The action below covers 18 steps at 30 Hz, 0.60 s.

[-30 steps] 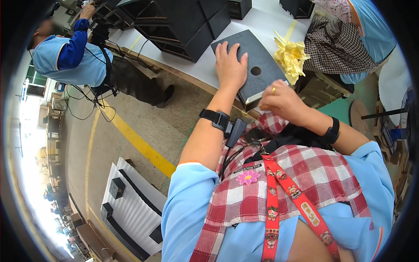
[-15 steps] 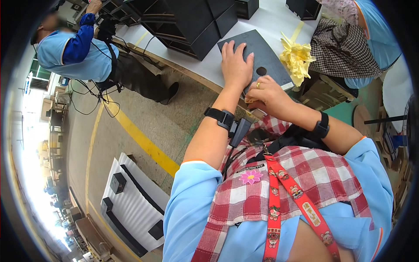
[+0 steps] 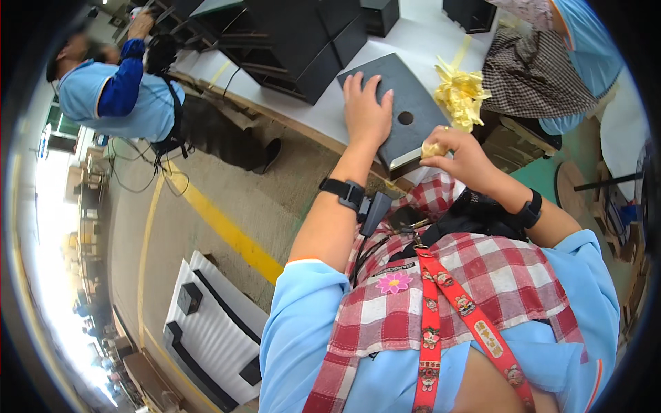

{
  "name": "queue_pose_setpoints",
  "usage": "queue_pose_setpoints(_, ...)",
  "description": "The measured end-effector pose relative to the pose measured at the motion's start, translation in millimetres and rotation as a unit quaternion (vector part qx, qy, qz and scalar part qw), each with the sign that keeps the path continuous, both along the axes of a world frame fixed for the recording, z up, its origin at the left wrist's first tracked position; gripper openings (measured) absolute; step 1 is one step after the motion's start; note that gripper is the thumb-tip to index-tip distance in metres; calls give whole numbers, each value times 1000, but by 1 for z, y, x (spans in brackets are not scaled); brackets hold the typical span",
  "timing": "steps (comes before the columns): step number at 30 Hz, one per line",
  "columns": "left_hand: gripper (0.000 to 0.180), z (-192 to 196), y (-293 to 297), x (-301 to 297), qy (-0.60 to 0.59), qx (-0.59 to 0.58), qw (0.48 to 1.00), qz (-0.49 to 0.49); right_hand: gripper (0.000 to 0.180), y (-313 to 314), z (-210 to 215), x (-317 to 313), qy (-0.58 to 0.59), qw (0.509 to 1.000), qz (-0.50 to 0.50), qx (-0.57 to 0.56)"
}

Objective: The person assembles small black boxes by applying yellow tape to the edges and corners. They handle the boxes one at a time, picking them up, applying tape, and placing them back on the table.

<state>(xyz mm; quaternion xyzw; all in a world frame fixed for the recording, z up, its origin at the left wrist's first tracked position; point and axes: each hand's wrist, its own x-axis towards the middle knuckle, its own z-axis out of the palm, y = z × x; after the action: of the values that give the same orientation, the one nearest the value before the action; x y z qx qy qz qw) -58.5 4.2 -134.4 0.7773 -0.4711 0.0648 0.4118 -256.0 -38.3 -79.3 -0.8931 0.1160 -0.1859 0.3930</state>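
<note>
Closest to the camera, the person's chest fills the lower frame: a light blue shirt, a red-and-white checked apron (image 3: 441,289) and a red patterned lanyard (image 3: 447,330) with a small pink flower pin beside it. Both forearms rise from there toward the bench edge, each with a black band at the wrist.

The right hand (image 3: 463,160) is curled narrow, its fingertips pinched on a small scrap of yellow tape (image 3: 434,149) just over the near corner of a flat dark grey panel (image 3: 413,103). The left hand (image 3: 366,113) lies spread wide and flat on that panel, palm down, fingers pointing away. The panel rests on the white bench top (image 3: 323,117), tilted to the frame, with a round hole (image 3: 405,118) near its middle, just right of the left hand.

Just beyond the panel lies a loose heap of crumpled yellow tape strips (image 3: 460,96). Farther back stand large black boxes (image 3: 303,41) on the bench. To the right, another person in a checked apron (image 3: 533,69) leans at the bench. Far left, across a concrete floor with a yellow line (image 3: 220,227), a third person in a blue shirt (image 3: 110,100) works at a rack, and white foam trays (image 3: 206,330) lie on the floor.
</note>
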Motion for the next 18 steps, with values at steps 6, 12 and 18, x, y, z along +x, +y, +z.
queue_pose_setpoints(6,30,-3,2,8,-18,-10,1000,-9,17,-5,5,-24,-48,929,-86,357)
queue_pose_setpoints(12,19,41,21,-43,-191,-1,977,-98,27,-8,-3,-35,-73,921,-96,370)
queue_pose_setpoints(18,40,51,29,-68,347,39,910,-223,26,-5,-2,-15,-112,937,-70,323)
